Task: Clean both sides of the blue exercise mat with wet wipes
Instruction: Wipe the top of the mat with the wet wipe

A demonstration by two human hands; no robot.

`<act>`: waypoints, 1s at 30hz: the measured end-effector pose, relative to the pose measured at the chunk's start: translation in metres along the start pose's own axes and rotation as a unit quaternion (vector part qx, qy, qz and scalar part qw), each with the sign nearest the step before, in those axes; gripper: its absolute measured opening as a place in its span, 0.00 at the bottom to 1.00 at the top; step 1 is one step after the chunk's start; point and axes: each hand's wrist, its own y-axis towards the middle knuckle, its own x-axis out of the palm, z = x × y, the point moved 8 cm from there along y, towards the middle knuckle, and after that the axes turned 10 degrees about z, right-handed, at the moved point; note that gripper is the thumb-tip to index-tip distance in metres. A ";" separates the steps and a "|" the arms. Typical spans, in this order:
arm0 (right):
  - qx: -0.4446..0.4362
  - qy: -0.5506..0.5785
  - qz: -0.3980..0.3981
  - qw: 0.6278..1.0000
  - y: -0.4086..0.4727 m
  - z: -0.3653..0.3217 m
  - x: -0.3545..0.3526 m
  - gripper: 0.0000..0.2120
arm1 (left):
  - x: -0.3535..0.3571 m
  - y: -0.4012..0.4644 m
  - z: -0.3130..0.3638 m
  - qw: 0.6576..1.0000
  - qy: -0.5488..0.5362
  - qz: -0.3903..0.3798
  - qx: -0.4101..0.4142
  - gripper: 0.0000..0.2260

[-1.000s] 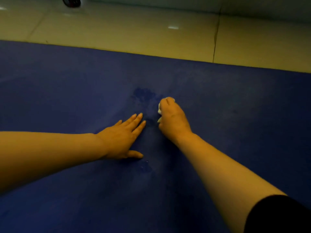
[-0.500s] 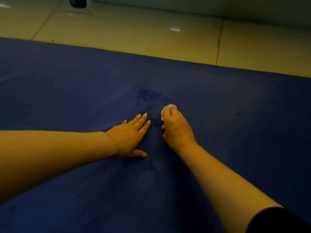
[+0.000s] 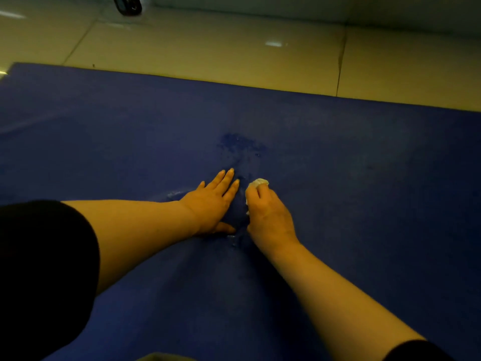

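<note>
Big flat blue foam exercise mat [image 3: 364, 191] spread out on the floor, filling most of the view from left to right. Far edge lying against shiny cream floor tiles [image 3: 208, 48].

Left hand [image 3: 212, 204] pressed flat on the mat near the middle, fingers straight and close together, pointing far and a bit right, thumb stuck out toward the near side. Nothing held in it.

Right hand [image 3: 268, 214] just beside the left hand, on its right, almost touching. Fingers curled tight round a small scrunched white wet wipe [image 3: 257, 183]. Only a little of the wipe peeking out at the far end of the fist, pushed down onto the mat.

Dark wet patch [image 3: 239, 145] on the mat just past both hands. Tiny wet drops [image 3: 234, 242] near the thumb too.

Black sleeves [image 3: 44, 269] at the near left and near right corners. Dark thing [image 3: 127, 5] on the tiles at the far left, too cut off to tell what.
</note>
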 end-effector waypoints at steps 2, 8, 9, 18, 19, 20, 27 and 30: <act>0.019 -0.044 0.021 0.999 -0.003 0.032 -0.020 0.21 | 0.001 0.000 0.000 1.000 0.005 0.001 0.001 0.48; 0.215 -0.075 0.093 0.969 -0.004 0.109 -0.058 0.17 | 0.003 0.002 -0.001 1.000 0.001 0.011 -0.001 0.48; 0.213 -0.067 0.083 0.971 -0.004 0.099 -0.050 0.18 | 0.004 0.002 0.000 1.000 -0.001 0.013 -0.002 0.48; 0.010 0.053 0.005 0.999 -0.025 0.045 -0.035 0.15 | 0.004 0.001 -0.002 0.999 -0.021 0.026 -0.001 0.48; 0.039 0.040 0.050 0.997 -0.026 0.066 -0.053 0.13 | 0.004 0.001 -0.002 0.999 -0.022 0.026 -0.001 0.48; 0.072 0.012 0.083 0.994 -0.027 0.087 -0.069 0.10 | 0.004 0.002 -0.002 0.999 -0.023 0.026 -0.001 0.48; 0.100 0.029 0.098 0.990 -0.038 0.068 -0.066 0.09 | 0.003 0.001 -0.001 0.999 -0.028 0.036 -0.008 0.47; 0.014 0.119 0.003 0.993 -0.050 0.006 -0.032 0.06 | 0.003 0.000 -0.002 0.998 -0.020 0.048 -0.021 0.47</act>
